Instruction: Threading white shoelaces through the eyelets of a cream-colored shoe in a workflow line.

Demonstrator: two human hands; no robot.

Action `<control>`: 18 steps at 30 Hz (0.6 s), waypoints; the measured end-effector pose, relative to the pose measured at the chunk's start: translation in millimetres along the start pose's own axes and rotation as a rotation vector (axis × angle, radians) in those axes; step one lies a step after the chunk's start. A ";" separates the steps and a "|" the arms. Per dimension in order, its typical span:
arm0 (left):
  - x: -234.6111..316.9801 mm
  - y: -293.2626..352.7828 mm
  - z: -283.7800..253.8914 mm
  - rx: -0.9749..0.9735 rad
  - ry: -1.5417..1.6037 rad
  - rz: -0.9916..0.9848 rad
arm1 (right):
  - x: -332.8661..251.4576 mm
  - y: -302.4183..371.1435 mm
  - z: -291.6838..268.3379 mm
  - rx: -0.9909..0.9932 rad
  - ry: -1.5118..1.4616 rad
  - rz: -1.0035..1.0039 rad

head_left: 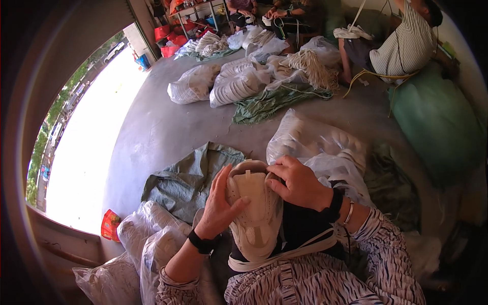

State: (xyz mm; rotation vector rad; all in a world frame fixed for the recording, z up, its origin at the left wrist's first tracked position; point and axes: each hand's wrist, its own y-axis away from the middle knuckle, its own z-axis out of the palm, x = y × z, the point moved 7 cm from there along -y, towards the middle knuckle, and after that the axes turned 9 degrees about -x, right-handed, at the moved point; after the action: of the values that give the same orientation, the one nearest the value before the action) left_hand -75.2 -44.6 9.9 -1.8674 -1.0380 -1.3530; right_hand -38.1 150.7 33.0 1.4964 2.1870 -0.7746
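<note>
A cream sneaker (258, 218) rests over my lap, its toe toward me and its opening away from me. My left hand (219, 207) lies along the shoe's left side, thumb over the eyelet edge by the tongue. On the right, the fingers and thumb of my right hand (295, 182) pinch the collar edge near the top eyelets. No lace is visible in the eyelets. A bundle of cream laces (284, 254) lies across my lap below the toe. The shoe's underside is hidden.
Clear plastic bags of pale items stand at my left (162, 244) and ahead to the right (315, 137). A green woven sheet (188, 175) lies on the floor. More bags (239, 81) sit farther off, near other seated people. A large green sack (437, 117) stands far right.
</note>
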 end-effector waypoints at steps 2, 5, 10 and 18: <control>11.5 -2.0 24.1 -0.095 -0.454 0.107 | -10.7 -0.1 -2.3 0.076 -0.041 -0.038; 4.4 4.5 28.3 -0.129 -0.473 0.123 | -0.6 2.6 14.9 -0.104 -0.002 0.090; -6.0 -14.9 35.9 -0.206 -0.445 0.164 | 23.2 0.4 12.1 -0.207 0.118 0.072; -13.7 -21.4 46.0 -0.306 -0.516 0.150 | 30.4 5.0 8.4 -0.293 -0.078 -0.055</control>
State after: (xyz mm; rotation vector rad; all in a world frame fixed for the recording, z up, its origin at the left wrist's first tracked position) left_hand -73.8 1.0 -16.3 -2.5555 -0.9368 -1.0048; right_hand -44.4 168.9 7.5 1.2458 2.1795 -0.4929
